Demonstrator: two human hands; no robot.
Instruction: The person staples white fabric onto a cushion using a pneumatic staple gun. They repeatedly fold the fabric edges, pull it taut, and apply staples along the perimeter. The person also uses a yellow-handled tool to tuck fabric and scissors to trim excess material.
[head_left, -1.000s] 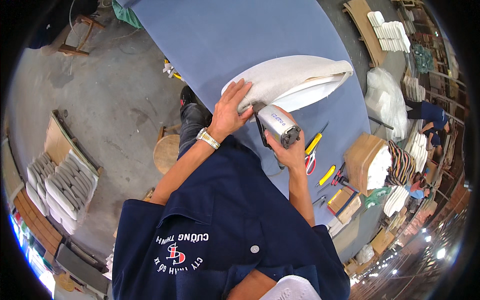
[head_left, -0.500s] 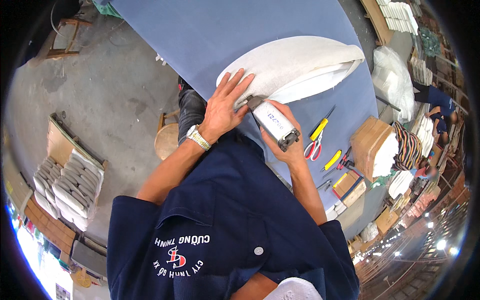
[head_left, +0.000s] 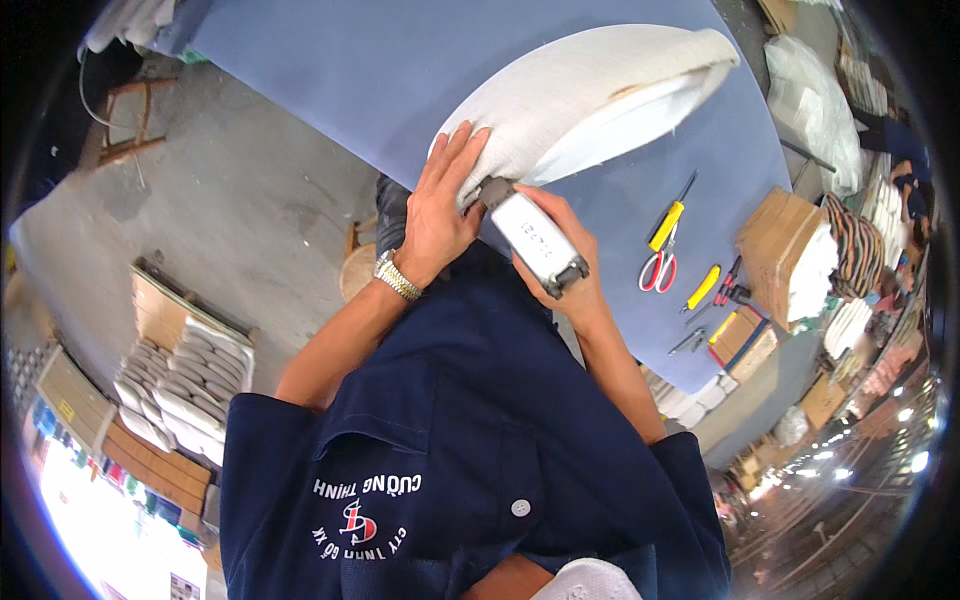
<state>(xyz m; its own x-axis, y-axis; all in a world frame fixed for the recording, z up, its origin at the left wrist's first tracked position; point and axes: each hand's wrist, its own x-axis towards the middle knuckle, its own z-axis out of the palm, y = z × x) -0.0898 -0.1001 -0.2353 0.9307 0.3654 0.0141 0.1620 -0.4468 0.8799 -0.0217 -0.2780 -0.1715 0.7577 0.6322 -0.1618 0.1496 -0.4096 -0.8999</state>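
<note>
A curved chair pad [head_left: 530, 100] covered in off-white fabric rests over the blue-grey table, its white inner side partly showing on the right. My left hand [head_left: 440, 210] holds the pad's near left end, fingers stretched along the fabric and thumb at the rim. A wristwatch is on that wrist. Wrapped round a staple gun [head_left: 535, 240] with a pale body and dark ends, my right hand [head_left: 570, 235] brings its nose against the pad's rim, beside my left thumb. The exact contact spot is hidden by the tool and thumb.
Right of my hands lie a yellow-handled pointed tool [head_left: 667, 225], red-handled scissors [head_left: 658, 272], a yellow cutter [head_left: 703, 287] and pliers [head_left: 728, 280]. Cardboard boxes [head_left: 775, 250] stand at the table's right edge. A round stool [head_left: 358, 272] and stacked pads [head_left: 195, 385] are leftward.
The pad has swung upward at its far right end, and the staple gun's nose has moved slightly left along the rim. The whole view has shifted a little; both hands keep their hold.
</note>
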